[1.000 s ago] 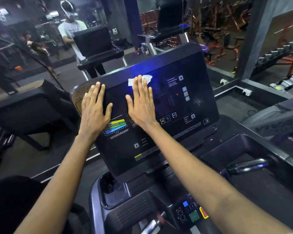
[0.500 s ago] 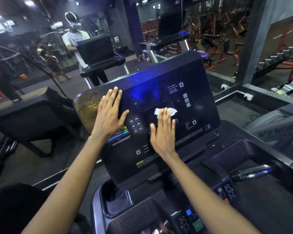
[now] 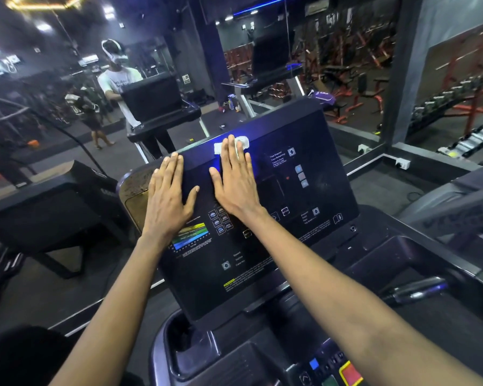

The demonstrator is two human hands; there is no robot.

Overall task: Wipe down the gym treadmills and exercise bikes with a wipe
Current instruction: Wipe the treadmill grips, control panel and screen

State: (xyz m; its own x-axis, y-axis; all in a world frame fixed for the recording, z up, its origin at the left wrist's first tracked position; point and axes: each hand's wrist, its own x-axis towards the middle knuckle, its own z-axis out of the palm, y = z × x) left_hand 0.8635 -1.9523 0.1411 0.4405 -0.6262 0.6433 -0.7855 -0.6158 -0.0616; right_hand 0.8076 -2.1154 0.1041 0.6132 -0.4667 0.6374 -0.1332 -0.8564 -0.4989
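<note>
under the right hand's [image 3: 236, 179] flat fingers — white wipe [image 3: 241, 143], pressed at console [image 3: 304, 190] top edge. left hand [image 3: 168, 196] flat, bracing beside. step: panel wiping; next — likely a downward stroke.

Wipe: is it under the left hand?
No, the wipe lies under the right hand at the top edge of the console, while the left hand rests flat on bare panel.
</note>
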